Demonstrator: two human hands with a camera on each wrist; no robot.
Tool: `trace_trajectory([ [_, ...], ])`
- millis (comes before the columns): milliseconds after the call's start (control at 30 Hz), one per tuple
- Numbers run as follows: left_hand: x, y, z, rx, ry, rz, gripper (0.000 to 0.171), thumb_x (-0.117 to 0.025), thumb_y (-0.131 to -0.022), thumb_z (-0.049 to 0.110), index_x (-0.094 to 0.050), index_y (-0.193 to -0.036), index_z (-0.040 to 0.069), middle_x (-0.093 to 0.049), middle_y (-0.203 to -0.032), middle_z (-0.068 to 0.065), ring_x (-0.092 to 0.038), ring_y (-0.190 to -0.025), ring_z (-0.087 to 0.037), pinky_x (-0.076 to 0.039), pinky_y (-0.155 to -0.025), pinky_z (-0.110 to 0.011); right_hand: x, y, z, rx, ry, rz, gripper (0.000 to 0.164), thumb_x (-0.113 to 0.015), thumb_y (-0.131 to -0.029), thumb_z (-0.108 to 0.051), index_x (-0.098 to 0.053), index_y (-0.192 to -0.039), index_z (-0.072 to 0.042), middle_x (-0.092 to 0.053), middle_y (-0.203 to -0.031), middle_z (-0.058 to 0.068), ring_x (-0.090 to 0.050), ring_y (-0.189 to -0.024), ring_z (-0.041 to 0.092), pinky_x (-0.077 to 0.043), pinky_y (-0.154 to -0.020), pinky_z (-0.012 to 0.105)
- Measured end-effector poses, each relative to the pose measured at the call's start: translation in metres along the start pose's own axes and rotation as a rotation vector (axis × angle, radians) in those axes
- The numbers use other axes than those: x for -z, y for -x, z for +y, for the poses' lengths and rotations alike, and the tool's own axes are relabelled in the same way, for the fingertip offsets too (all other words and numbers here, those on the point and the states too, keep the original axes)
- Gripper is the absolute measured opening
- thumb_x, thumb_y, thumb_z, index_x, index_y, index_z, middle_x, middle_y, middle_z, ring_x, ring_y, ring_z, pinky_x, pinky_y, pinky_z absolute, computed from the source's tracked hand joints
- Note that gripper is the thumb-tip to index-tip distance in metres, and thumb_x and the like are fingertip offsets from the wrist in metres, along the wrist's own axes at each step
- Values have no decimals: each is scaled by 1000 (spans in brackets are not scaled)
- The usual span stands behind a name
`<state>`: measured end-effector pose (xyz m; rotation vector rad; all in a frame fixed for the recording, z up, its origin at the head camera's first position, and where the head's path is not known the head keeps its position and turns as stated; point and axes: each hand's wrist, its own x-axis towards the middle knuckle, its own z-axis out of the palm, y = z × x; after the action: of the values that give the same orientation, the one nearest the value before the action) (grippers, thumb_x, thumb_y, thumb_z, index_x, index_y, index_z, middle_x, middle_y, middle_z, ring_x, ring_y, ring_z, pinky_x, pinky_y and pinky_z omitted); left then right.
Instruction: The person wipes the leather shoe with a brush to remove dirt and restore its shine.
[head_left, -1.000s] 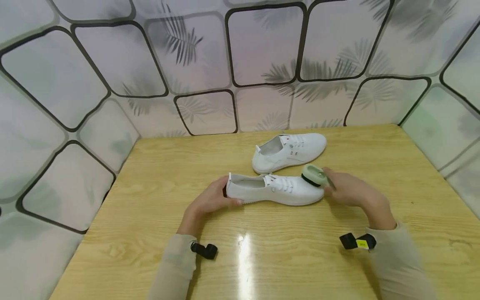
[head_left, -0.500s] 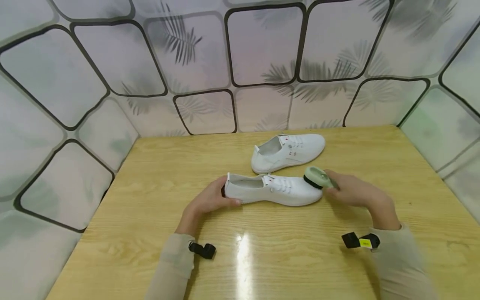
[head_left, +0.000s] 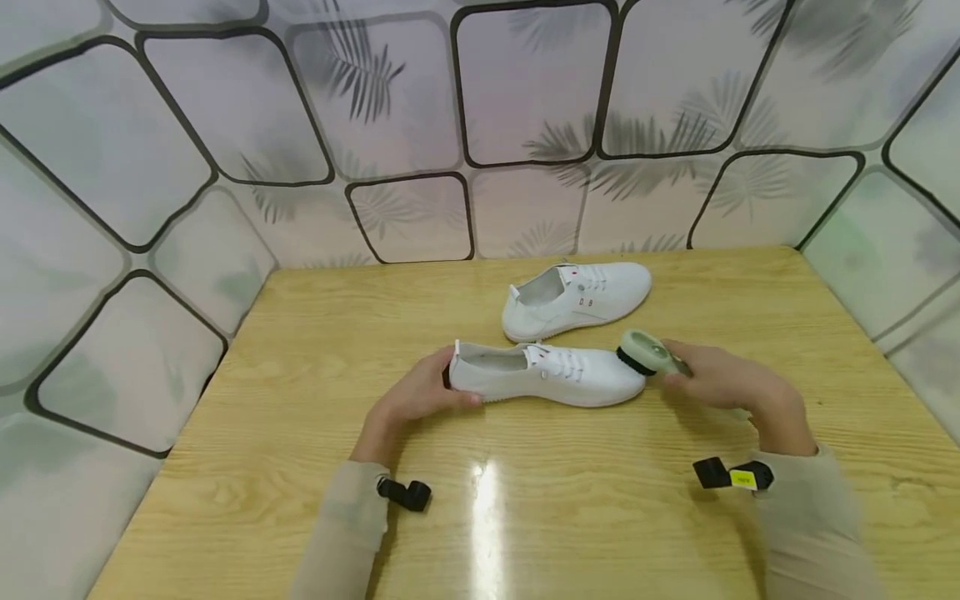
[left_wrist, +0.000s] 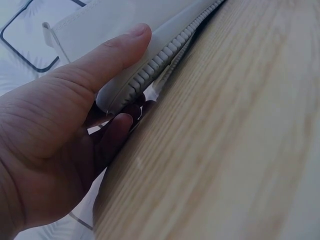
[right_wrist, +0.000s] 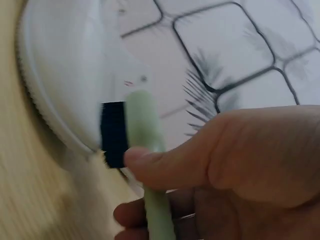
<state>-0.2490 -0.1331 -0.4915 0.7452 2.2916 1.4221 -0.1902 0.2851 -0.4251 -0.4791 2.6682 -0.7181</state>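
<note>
A white lace-up shoe point(head_left: 555, 377) lies sideways on the wooden table, its toe to the right. My left hand point(head_left: 422, 390) grips its heel, with the thumb along the near side and the fingers around the back and under the sole, as the left wrist view point(left_wrist: 65, 120) shows. In my right hand point(head_left: 723, 379) is a light green brush point(head_left: 647, 350) with dark bristles, held by its handle. Its bristles point(right_wrist: 114, 135) are right at the shoe's toe. The right thumb point(right_wrist: 150, 162) presses on the brush's back.
Behind the held shoe lies a second white shoe point(head_left: 581, 298), toe also to the right, close to the first. The wooden table point(head_left: 585, 500) meets a patterned wall covering point(head_left: 532, 83) at the back and sides. Each wrist wears a small black camera point(head_left: 405, 493).
My right hand has drawn the brush rightward, from the top of the toe to its tip. The left hand keeps its grip on the heel, and the shoe stays in place.
</note>
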Motion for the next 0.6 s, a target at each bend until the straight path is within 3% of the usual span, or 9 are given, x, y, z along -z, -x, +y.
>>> trace_trajectory([
  [100, 2, -3, 3, 3, -13, -11, 69, -85, -80, 21, -50, -139, 12, -61, -128, -3, -59, -110, -18, -46, -96, -38, -2, -5, -7, 39, -31, 11, 62, -56, -102, -23, -32, -149, 9, -44, -143, 34, -43, -131, 50, -37, -102, 63],
  [200, 0, -1, 1, 10, -5, -16, 69, -84, -81, 22, -49, -139, 12, -61, -129, -3, -59, -110, -17, -46, -96, -37, -2, -2, -11, 102, -36, -11, 60, -63, -98, -24, -42, -147, 4, -53, -139, 26, -50, -127, 42, -42, -99, 58],
  [267, 0, 0, 2, 5, -4, -14, 69, -85, -81, 22, -49, -139, 12, -61, -129, -3, -59, -111, -18, -47, -96, -37, 1, 4, -11, 101, -36, -29, 59, -67, -96, -22, -46, -146, 1, -56, -137, 22, -53, -124, 38, -45, -97, 55],
  [467, 1, -1, 2, 3, 6, -12, 69, -85, -80, 22, -49, -139, 13, -61, -128, -3, -60, -111, -18, -47, -95, -36, 2, 2, -4, 9, 14, 12, 61, -58, -99, -16, -33, -147, 12, -51, -136, 35, -51, -122, 48, -43, -95, 61],
  [600, 0, -3, 2, 14, 23, -14, 68, -85, -80, 21, -49, -138, 12, -62, -127, -3, -60, -111, -19, -47, -95, -37, -5, -6, -9, 55, -19, 27, 60, -54, -102, -18, -30, -148, 12, -46, -141, 35, -44, -130, 51, -37, -103, 63],
])
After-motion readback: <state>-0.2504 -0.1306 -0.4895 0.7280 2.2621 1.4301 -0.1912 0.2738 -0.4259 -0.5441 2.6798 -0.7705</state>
